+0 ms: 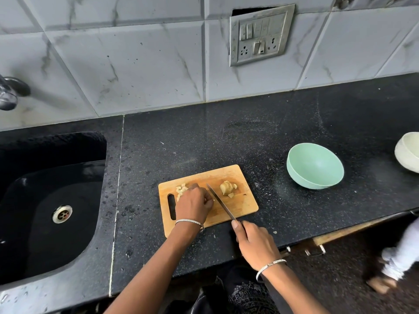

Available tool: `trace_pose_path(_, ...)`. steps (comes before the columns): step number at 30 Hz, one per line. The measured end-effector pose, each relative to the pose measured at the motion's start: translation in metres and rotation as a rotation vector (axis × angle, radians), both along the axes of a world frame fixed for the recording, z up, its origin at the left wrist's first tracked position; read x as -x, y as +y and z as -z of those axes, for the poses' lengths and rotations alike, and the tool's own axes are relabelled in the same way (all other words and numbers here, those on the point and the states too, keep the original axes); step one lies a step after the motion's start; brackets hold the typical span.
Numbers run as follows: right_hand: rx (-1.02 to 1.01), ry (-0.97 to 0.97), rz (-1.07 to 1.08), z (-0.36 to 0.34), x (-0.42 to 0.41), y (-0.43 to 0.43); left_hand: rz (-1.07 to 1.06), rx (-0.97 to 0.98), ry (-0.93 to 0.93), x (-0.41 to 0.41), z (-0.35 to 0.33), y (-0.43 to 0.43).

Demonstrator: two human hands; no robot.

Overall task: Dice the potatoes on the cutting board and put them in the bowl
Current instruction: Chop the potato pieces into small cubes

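Observation:
A wooden cutting board [243, 206] lies on the black counter. On it sits a pile of diced potato [181, 189] at the left and a sliced potato chunk [227, 188] at the right. My left hand [193, 203] curls over a potato piece, mostly hiding it, right beside the knife blade. My right hand [255, 242] grips the handle of the knife [221, 205], its blade slanting across the board between the two potato piles. A mint green bowl [315, 165] stands to the right of the board with nothing visible inside.
A black sink [52, 200] with a drain lies to the left. A cream bowl [408, 151] sits at the far right edge. A tap [10, 92] sticks out at the left. Tiled wall with a switch panel [260, 35] behind. Another person's foot [383, 284] shows at the lower right.

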State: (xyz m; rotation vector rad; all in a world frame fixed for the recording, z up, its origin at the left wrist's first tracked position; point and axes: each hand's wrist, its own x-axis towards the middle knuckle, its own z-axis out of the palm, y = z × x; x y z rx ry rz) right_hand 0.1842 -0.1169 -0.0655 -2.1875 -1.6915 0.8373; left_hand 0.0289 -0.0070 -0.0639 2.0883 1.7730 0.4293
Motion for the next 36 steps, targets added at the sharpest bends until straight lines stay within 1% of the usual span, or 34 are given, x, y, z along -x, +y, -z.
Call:
trace_pose_path(6, 0.009, -0.009, 0.035, -0.001, -0.001, 0.000, 0.071, -0.007, 0.026, -0.011, 0.004, 0.006)
trace_pose_path(10, 0.021, -0.026, 0.038, -0.005, 0.001, 0.003, 0.053, -0.024, 0.004, -0.012, 0.007, 0.005)
trace_pose_path(14, 0.069, -0.041, 0.045, -0.008, 0.009, 0.003, 0.034, 0.000, -0.013, -0.010, 0.008, 0.005)
trace_pose_path(16, 0.074, -0.104, 0.055, -0.012, 0.015, 0.002, 0.051, 0.003, 0.010, -0.011, 0.007, 0.006)
trace_pose_path(18, 0.037, -0.214, 0.039, -0.015, 0.022, 0.002, 0.057, -0.001, 0.067, -0.013, 0.004, 0.005)
trace_pose_path(20, 0.031, -0.228, 0.030, -0.017, 0.024, 0.002, 0.052, -0.004, 0.115, -0.016, 0.002, 0.005)
trace_pose_path(22, 0.094, -0.128, 0.044, -0.016, 0.021, 0.006, 0.057, -0.002, 0.140, -0.018, 0.001, 0.004)
trace_pose_path(24, 0.174, 0.045, 0.065, -0.015, 0.013, 0.012, 0.069, 0.000, 0.168, -0.020, -0.002, 0.002)
trace_pose_path(27, 0.234, 0.306, 0.134, -0.020, 0.002, 0.016, 0.068, -0.005, 0.221, -0.021, -0.006, 0.000)
trace_pose_path(29, 0.230, 0.379, 0.155, -0.024, -0.003, 0.015, 0.043, -0.009, 0.239, -0.018, -0.009, -0.001)
trace_pose_path(30, 0.203, 0.359, 0.145, -0.024, -0.005, 0.013, 0.025, -0.010, 0.229, -0.016, -0.009, -0.001)
trace_pose_path(33, 0.086, 0.158, 0.086, -0.019, -0.009, 0.014, -0.025, -0.028, 0.177, -0.008, -0.011, 0.000)
trace_pose_path(36, 0.082, 0.008, 0.053, -0.011, -0.004, 0.012, -0.045, -0.058, 0.105, -0.001, -0.014, 0.001)
